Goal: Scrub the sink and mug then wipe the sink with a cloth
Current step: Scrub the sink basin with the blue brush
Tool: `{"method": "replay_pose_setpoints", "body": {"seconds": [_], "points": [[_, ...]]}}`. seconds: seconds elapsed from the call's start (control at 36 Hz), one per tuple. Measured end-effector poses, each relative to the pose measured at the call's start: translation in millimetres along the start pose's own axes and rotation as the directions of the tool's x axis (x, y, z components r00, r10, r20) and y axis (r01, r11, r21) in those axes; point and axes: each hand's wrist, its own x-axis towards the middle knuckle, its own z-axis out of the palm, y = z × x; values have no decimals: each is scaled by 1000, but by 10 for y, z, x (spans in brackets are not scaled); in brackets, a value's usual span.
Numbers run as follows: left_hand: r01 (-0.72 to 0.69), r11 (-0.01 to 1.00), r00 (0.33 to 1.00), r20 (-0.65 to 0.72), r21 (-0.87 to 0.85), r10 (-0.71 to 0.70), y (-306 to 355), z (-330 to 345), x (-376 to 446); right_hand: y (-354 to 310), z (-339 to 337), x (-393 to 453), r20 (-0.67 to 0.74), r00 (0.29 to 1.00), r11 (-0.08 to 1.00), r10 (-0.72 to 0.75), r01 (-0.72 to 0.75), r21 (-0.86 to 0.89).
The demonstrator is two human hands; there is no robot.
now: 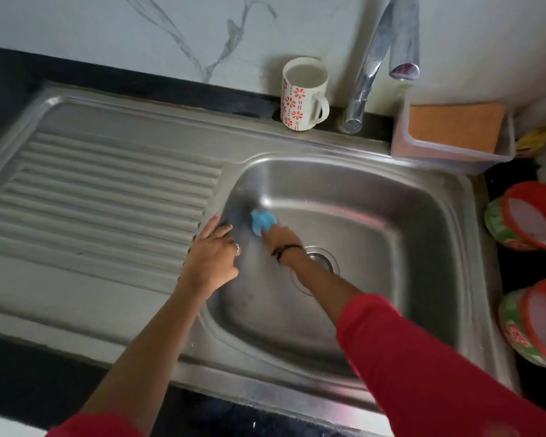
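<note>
A steel sink (416, 216) with a ribbed drainboard (101, 190) fills the view. Inside the basin, my right hand (279, 239) grips a small blue scrubber (262, 220) against the basin's left wall. My left hand (212, 253) rests on the basin's left rim, its fingers spread over the edge. A white mug (301, 93) with red flowers stands upright behind the sink, next to the tap base. An orange cloth (454, 126) lies in a clear plastic box (448, 159) at the sink's back right corner.
The chrome tap (379, 55) arches over the basin's far edge. The drain (320, 258) sits mid-basin, partly behind my right wrist. Two red-lidded patterned containers (524, 216) (536, 323) stand on the dark counter to the right. A marble wall is behind.
</note>
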Motion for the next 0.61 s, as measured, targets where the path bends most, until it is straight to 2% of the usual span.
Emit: {"method": "replay_pose_setpoints", "body": {"seconds": [0.08, 0.14, 0.19, 0.22, 0.31, 0.33, 0.42, 0.44, 0.5, 0.56, 0.61], "points": [[10, 999, 999, -35, -49, -11, -1, 12, -1, 294, -335, 213, -104, 989, 976, 102, -79, 204], [16, 998, 999, -47, -66, -19, -13, 11, -17, 640, -464, 150, -206, 949, 915, 240, -151, 374], [2, 995, 994, -108, -99, -13, -35, 66, -1, 1013, -498, -12, -316, 868, 801, 383, -141, 582], [-6, 993, 990, -142, -116, -11, -38, 89, 7, 1167, -514, -101, -346, 811, 711, 472, -118, 693], [-12, 990, 983, -181, -144, -15, -31, 99, 12, 1355, -557, -263, -313, 598, 506, 738, -183, 843], [-17, 988, 981, -193, -154, -14, -27, 101, 13, 1321, -547, -247, -303, 581, 476, 755, -169, 863], [-26, 984, 975, -221, -175, -14, -32, 96, 18, 931, -430, -86, -237, 695, 391, 678, -68, 918], [-33, 982, 975, -223, -185, -9, -32, 96, 21, 758, -367, -7, -143, 752, 291, 643, -67, 954], [-58, 973, 968, -250, -223, 0, -42, 96, 20, 376, -217, 149, 103, 887, 77, 450, -153, 985], [-74, 956, 957, -290, -283, -12, -57, 96, 5, 1, -95, 264, 242, 929, 29, 280, -260, 965], [-69, 940, 949, -314, -333, -42, -60, 79, -6, -283, -36, 256, 323, 928, 5, 187, -330, 944]]}}
